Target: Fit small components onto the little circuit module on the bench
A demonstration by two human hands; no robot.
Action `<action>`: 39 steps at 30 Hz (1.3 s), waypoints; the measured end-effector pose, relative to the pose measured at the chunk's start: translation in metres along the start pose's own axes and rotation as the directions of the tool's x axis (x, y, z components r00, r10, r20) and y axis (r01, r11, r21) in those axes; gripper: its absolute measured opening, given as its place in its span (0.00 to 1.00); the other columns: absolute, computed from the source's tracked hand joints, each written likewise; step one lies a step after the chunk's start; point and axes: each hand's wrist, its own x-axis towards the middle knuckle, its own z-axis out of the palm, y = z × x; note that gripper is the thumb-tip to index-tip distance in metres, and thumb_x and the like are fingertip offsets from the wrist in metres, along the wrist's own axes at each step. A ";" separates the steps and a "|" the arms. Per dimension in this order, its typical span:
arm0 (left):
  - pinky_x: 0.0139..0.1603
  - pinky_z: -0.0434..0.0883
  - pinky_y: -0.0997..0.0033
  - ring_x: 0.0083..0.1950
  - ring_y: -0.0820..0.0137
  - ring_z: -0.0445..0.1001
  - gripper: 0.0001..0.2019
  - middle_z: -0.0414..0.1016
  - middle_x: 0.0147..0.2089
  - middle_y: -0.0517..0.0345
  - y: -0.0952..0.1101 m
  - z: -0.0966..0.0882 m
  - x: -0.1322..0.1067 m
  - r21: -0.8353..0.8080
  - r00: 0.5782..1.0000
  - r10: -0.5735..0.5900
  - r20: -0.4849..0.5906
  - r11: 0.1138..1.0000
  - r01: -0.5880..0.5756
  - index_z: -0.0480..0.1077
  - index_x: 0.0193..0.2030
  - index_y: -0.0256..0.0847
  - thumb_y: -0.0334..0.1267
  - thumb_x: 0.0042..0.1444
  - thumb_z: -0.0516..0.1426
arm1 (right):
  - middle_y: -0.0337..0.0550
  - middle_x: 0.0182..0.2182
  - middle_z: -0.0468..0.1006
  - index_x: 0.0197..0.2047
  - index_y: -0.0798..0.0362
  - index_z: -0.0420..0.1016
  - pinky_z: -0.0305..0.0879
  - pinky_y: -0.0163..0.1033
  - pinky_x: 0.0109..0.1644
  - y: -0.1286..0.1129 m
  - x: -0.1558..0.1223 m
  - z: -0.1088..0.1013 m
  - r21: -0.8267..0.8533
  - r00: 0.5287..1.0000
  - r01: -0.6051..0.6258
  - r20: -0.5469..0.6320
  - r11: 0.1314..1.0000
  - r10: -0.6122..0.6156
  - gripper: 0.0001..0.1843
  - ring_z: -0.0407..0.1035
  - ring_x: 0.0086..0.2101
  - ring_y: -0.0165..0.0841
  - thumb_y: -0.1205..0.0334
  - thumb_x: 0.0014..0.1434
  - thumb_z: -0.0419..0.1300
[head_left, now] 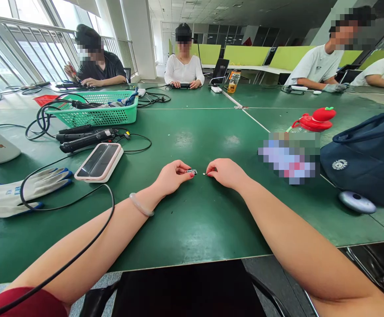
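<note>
A small dark-and-silver piece (pixel 193 171) sits pinched between thumb and fingers of the left hand (pixel 173 177), over the green table (pixel 192 136). Just beside it, the right hand (pixel 227 172), fingers curled in, pinches a tiny pale bit (pixel 205 174) (too small to identify). A pink-edged phone (pixel 100 162) lies left; a blue bag (pixel 365 154), right.

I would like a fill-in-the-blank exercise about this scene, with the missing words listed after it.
1. The small dark-and-silvery rectangular piece is in the person's ____ hand.
2. The perforated plastic basket has the colour ____.
3. The white fabric glove has fingertips coloured ____.
4. The dark blue fabric bag stands on the person's ____ side.

Missing words: left; green; blue; right.
</note>
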 end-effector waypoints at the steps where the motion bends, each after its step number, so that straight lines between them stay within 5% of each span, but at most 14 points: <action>1: 0.39 0.68 0.66 0.34 0.70 0.73 0.16 0.76 0.31 0.56 0.000 0.000 0.000 0.013 1.000 0.000 0.002 1.000 0.000 0.71 0.34 0.38 0.40 0.39 0.68 | 0.39 0.32 0.76 0.28 0.50 0.77 0.59 0.35 0.32 0.000 0.000 0.001 -0.016 1.000 -0.006 -0.004 1.000 0.006 0.07 0.68 0.31 0.31 0.68 0.55 0.59; 12: 0.36 0.68 0.67 0.32 0.70 0.72 0.15 0.75 0.30 0.59 -0.003 0.001 0.000 0.070 0.999 0.031 0.008 0.997 -0.031 0.71 0.33 0.40 0.39 0.38 0.67 | 0.40 0.32 0.75 0.30 0.51 0.74 0.58 0.37 0.34 -0.024 -0.008 -0.001 0.039 0.970 0.073 -0.233 0.997 -0.062 0.09 0.66 0.32 0.31 0.67 0.60 0.55; 17: 0.37 0.69 0.67 0.32 0.70 0.73 0.14 0.75 0.30 0.59 -0.005 0.001 0.001 0.052 0.999 0.047 0.017 0.997 -0.048 0.70 0.33 0.40 0.37 0.39 0.67 | 0.40 0.32 0.74 0.30 0.51 0.73 0.57 0.36 0.35 -0.041 -0.015 0.003 0.064 0.963 0.165 -0.225 0.984 -0.147 0.09 0.66 0.33 0.31 0.69 0.60 0.54; 22: 0.37 0.68 0.66 0.32 0.70 0.72 0.14 0.75 0.31 0.58 -0.006 0.001 0.001 0.074 0.999 0.035 0.005 0.997 -0.035 0.70 0.34 0.40 0.37 0.39 0.66 | 0.40 0.32 0.75 0.30 0.51 0.73 0.57 0.36 0.33 -0.036 -0.013 0.004 0.025 0.966 0.072 -0.250 0.997 -0.064 0.10 0.66 0.33 0.31 0.67 0.61 0.53; 26: 0.38 0.68 0.66 0.33 0.70 0.72 0.13 0.75 0.32 0.57 -0.007 0.001 0.001 0.138 0.999 0.051 0.001 0.989 -0.051 0.70 0.34 0.40 0.39 0.41 0.65 | 0.42 0.32 0.75 0.29 0.51 0.75 0.54 0.37 0.29 -0.021 -0.008 0.005 -0.078 0.991 -0.071 -0.122 0.994 0.061 0.09 0.66 0.29 0.32 0.68 0.58 0.56; 30: 0.38 0.69 0.67 0.33 0.70 0.71 0.14 0.75 0.33 0.56 -0.009 0.001 0.001 0.186 0.998 0.065 0.008 0.980 -0.065 0.70 0.34 0.40 0.41 0.42 0.65 | 0.43 0.33 0.77 0.29 0.51 0.76 0.54 0.37 0.28 -0.018 -0.007 0.006 -0.133 0.996 -0.091 -0.013 0.987 0.090 0.07 0.67 0.29 0.32 0.69 0.55 0.58; 39: 0.36 0.67 0.70 0.32 0.72 0.69 0.13 0.73 0.30 0.60 -0.002 0.002 -0.002 0.235 0.998 0.058 0.025 0.970 -0.062 0.68 0.32 0.40 0.42 0.42 0.64 | 0.38 0.35 0.75 0.36 0.49 0.76 0.56 0.34 0.34 -0.043 -0.017 0.003 -0.041 0.975 0.144 -0.163 0.989 -0.149 0.10 0.68 0.35 0.30 0.66 0.62 0.52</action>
